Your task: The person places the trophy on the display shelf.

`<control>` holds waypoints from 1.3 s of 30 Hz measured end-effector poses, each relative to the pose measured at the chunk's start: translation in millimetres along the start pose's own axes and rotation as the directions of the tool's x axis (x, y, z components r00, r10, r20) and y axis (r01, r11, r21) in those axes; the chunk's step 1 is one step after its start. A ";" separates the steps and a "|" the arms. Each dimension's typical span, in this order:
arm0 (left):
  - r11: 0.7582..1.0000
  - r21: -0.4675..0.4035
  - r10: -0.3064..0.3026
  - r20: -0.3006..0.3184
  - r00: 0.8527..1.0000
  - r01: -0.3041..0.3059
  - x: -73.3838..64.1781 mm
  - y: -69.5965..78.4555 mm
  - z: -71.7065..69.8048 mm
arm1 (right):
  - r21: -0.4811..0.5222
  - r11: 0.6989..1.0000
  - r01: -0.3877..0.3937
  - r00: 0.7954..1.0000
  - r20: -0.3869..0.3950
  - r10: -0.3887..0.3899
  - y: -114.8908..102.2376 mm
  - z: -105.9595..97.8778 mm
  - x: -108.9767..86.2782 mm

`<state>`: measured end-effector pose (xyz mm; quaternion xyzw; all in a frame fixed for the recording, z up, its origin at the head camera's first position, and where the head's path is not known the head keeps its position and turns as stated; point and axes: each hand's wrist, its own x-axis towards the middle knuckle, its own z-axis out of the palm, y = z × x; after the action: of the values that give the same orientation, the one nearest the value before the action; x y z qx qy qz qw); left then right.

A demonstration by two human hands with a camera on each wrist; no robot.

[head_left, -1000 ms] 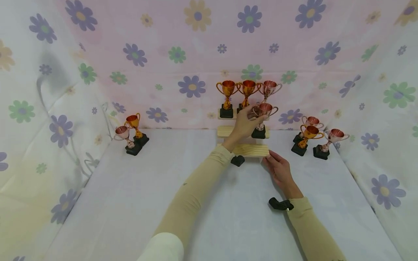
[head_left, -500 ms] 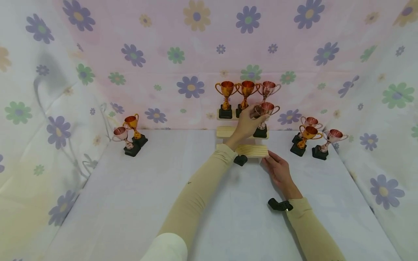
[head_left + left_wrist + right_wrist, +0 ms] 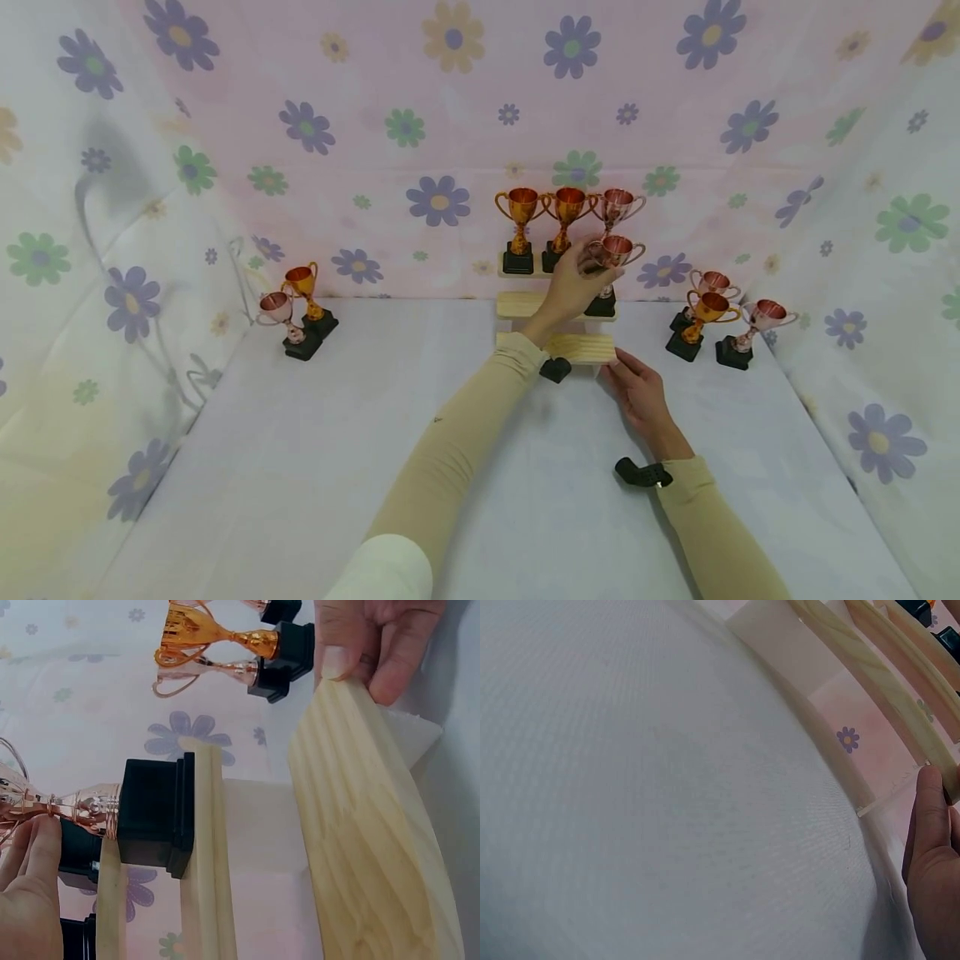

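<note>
My left hand [image 3: 573, 287] holds a rose-gold trophy cup [image 3: 617, 250] by its stem, at the right end of the middle step of a wooden display stand. In the left wrist view the trophy's black base [image 3: 154, 814] sits right against the middle board [image 3: 210, 855], and fingers touch the stem. My right hand [image 3: 641, 400] pinches the right end of the lowest board [image 3: 581, 347], thumb on top and fingers beneath. On the top step stand two gold trophies [image 3: 521, 208] and a rose-gold trophy [image 3: 618, 204], partly hidden by my left hand and the held cup.
Two trophies [image 3: 300, 287], one gold and one rose-gold, stand on the white tabletop [image 3: 337, 433] at the left. At the right is a group of a gold trophy [image 3: 707, 312] and two rose-gold ones [image 3: 767, 317]. Flowered cloth [image 3: 480, 108] walls the back and sides.
My left hand has shifted slightly right with the rose-gold trophy, bringing it closer to the right end of the middle step. The right hand keeps its hold on the lowest board.
</note>
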<state>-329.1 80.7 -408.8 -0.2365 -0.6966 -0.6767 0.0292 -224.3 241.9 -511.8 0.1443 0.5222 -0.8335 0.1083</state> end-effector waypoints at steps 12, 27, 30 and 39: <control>1.000 0.011 0.003 -0.010 1.000 -0.003 -41.3 -0.7 -24.2 | -0.041 0.999 0.015 1.000 -0.012 -0.015 0.9 2.1 -2.8; 0.959 0.283 -0.025 0.187 0.982 -0.030 -163.3 -18.7 -121.5 | -0.031 0.999 -0.010 0.999 -0.036 0.008 -0.6 4.8 -5.7; 0.943 0.333 -0.046 0.145 0.988 -0.005 -186.2 -24.3 -151.7 | -0.020 1.000 -0.009 0.999 -0.043 0.008 -0.6 4.3 -5.9; 0.863 0.467 -0.188 -0.060 0.980 0.195 -256.0 -26.8 -256.9 | -0.012 1.000 0.003 0.999 -0.039 -0.003 1.1 5.2 -4.6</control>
<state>-183.8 -238.5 -504.9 -0.1478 -0.8596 -0.4886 0.0227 -220.3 236.9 -508.9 0.1590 0.5292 -0.8277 0.0977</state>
